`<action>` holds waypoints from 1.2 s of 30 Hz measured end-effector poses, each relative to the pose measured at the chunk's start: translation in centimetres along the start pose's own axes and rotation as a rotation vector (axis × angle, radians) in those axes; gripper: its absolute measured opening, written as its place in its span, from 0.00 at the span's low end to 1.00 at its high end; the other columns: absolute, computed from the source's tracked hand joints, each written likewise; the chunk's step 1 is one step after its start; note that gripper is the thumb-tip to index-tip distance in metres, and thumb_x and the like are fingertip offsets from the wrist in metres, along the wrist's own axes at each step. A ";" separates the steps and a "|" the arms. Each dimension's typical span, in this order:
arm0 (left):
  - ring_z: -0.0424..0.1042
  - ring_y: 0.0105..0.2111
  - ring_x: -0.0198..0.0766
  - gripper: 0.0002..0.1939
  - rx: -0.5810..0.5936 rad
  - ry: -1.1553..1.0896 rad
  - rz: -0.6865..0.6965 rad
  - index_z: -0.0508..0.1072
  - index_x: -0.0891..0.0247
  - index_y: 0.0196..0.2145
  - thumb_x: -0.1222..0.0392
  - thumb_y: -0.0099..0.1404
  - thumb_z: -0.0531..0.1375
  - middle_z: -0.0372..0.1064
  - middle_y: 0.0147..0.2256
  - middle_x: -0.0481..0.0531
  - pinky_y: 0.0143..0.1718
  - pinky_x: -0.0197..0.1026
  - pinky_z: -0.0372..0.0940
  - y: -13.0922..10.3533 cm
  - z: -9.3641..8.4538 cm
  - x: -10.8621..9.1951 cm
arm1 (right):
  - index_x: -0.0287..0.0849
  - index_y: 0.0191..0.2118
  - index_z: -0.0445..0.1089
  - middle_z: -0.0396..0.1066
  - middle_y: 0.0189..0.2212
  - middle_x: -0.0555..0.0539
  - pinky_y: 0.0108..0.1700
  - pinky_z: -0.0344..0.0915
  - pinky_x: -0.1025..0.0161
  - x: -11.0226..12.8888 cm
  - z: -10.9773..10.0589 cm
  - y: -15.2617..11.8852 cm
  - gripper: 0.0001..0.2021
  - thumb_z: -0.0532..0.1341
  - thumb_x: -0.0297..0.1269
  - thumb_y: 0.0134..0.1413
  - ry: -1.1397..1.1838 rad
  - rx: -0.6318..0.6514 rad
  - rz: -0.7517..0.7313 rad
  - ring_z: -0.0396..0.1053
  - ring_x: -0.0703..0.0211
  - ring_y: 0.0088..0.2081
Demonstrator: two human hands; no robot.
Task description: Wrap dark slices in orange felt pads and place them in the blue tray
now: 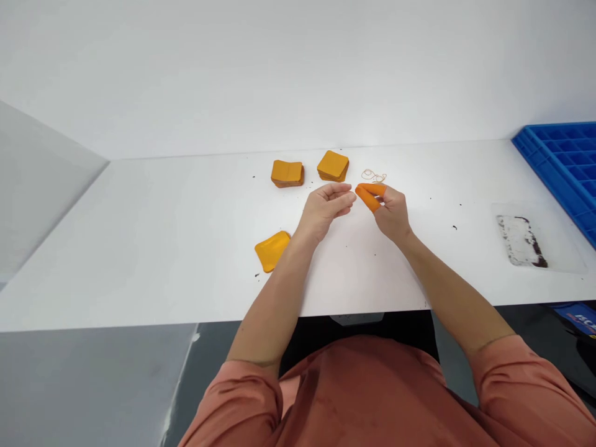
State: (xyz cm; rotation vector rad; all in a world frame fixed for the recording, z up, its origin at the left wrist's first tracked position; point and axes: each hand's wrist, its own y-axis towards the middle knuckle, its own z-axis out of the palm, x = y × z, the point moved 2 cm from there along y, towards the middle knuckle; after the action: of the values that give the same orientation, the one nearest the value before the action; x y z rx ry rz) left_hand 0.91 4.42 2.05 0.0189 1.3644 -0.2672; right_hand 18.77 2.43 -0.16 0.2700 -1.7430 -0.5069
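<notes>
Above the middle of the table, my left hand and my right hand are held with their fingertips almost touching. The thumb and forefinger of my left hand are drawn together in a pinch. Orange finger cots cover the thumb and forefinger of my right hand, which are also pinched. Whatever lies between the fingertips is too small to make out. Just beyond my hands lie a stack of yellow-orange square pieces and a similar stack to its left. Thin rubber bands rest behind my right hand.
A yellow-orange piece lies partly hidden by my left forearm. On the right are a clear sheet or tray with dark smears and a blue compartmented crate. Small dark crumbs dot the white table, which meets a wall behind.
</notes>
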 end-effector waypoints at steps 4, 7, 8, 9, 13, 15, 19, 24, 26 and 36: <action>0.76 0.35 0.34 0.26 -0.048 0.049 0.031 0.84 0.60 0.39 0.48 0.44 0.83 0.80 0.35 0.48 0.42 0.41 0.73 -0.1 -0.2 -0.2 | 0.48 0.38 0.85 0.84 0.35 0.47 0.39 0.72 0.55 0.7 -0.3 0.0 0.20 0.68 0.59 0.70 -0.073 -0.035 -0.018 0.76 0.56 0.35; 0.75 0.35 0.34 0.24 0.003 0.098 0.049 0.84 0.59 0.38 0.47 0.47 0.82 0.81 0.36 0.49 0.41 0.41 0.73 -0.4 0.2 -0.2 | 0.47 0.35 0.83 0.81 0.31 0.48 0.38 0.69 0.55 0.9 -0.4 0.0 0.21 0.66 0.57 0.72 -0.140 -0.011 -0.072 0.72 0.57 0.32; 0.75 0.34 0.34 0.23 0.012 0.108 0.056 0.84 0.59 0.38 0.47 0.48 0.82 0.81 0.36 0.49 0.41 0.41 0.73 -0.5 0.3 -0.2 | 0.46 0.34 0.81 0.80 0.30 0.48 0.38 0.68 0.56 0.9 -0.4 -0.1 0.21 0.64 0.56 0.73 -0.166 -0.002 -0.092 0.71 0.58 0.31; 0.75 0.34 0.34 0.22 0.015 0.112 0.064 0.85 0.59 0.37 0.47 0.48 0.82 0.81 0.36 0.49 0.41 0.41 0.72 -0.5 0.4 -0.2 | 0.46 0.33 0.80 0.79 0.29 0.48 0.37 0.67 0.56 0.9 -0.4 -0.1 0.21 0.63 0.55 0.73 -0.189 0.005 -0.110 0.70 0.59 0.30; 0.75 0.34 0.33 0.22 0.011 0.104 0.084 0.85 0.59 0.39 0.46 0.51 0.81 0.82 0.37 0.50 0.40 0.40 0.73 -0.5 0.4 -0.2 | 0.46 0.30 0.74 0.76 0.28 0.49 0.36 0.63 0.57 0.8 -0.3 -0.2 0.19 0.61 0.49 0.74 -0.239 0.017 -0.138 0.67 0.60 0.30; 0.76 0.35 0.33 0.22 0.030 0.098 0.088 0.85 0.58 0.40 0.44 0.53 0.80 0.83 0.39 0.50 0.41 0.40 0.73 -0.5 0.4 -0.1 | 0.46 0.31 0.73 0.75 0.28 0.49 0.36 0.63 0.57 0.8 -0.2 -0.2 0.19 0.61 0.49 0.74 -0.245 0.020 -0.140 0.67 0.59 0.30; 0.77 0.36 0.33 0.21 0.089 0.072 0.071 0.86 0.58 0.42 0.45 0.54 0.79 0.83 0.41 0.50 0.41 0.39 0.73 -0.5 0.4 0.1 | 0.46 0.32 0.73 0.75 0.29 0.49 0.37 0.65 0.57 1.1 -0.2 -0.1 0.19 0.61 0.51 0.74 -0.213 0.025 -0.133 0.67 0.59 0.31; 0.76 0.36 0.33 0.20 0.100 0.032 0.053 0.87 0.58 0.38 0.46 0.52 0.81 0.81 0.38 0.49 0.41 0.39 0.73 -0.5 0.4 0.0 | 0.47 0.31 0.75 0.78 0.30 0.49 0.38 0.69 0.56 1.4 -0.3 -0.1 0.20 0.64 0.55 0.71 -0.146 0.042 -0.083 0.69 0.59 0.31; 0.76 0.36 0.33 0.21 0.110 0.022 0.043 0.87 0.57 0.39 0.46 0.51 0.81 0.82 0.39 0.50 0.41 0.39 0.74 -0.5 0.4 0.0 | 0.48 0.30 0.76 0.79 0.30 0.49 0.38 0.70 0.55 1.5 -0.4 -0.1 0.21 0.64 0.57 0.71 -0.143 0.041 -0.082 0.69 0.58 0.31; 0.74 0.37 0.35 0.18 0.150 0.119 0.103 0.90 0.55 0.45 0.49 0.57 0.79 0.79 0.37 0.49 0.43 0.42 0.73 -0.5 0.3 0.6 | 0.46 0.31 0.79 0.77 0.28 0.49 0.35 0.66 0.56 0.9 -0.4 0.0 0.22 0.68 0.58 0.70 -0.117 0.013 -0.106 0.68 0.59 0.30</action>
State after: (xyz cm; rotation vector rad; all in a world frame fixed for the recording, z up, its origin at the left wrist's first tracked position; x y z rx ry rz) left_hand 1.16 3.76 1.64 0.2325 1.4543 -0.2851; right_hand 18.99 1.98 0.68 0.3494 -1.8525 -0.5987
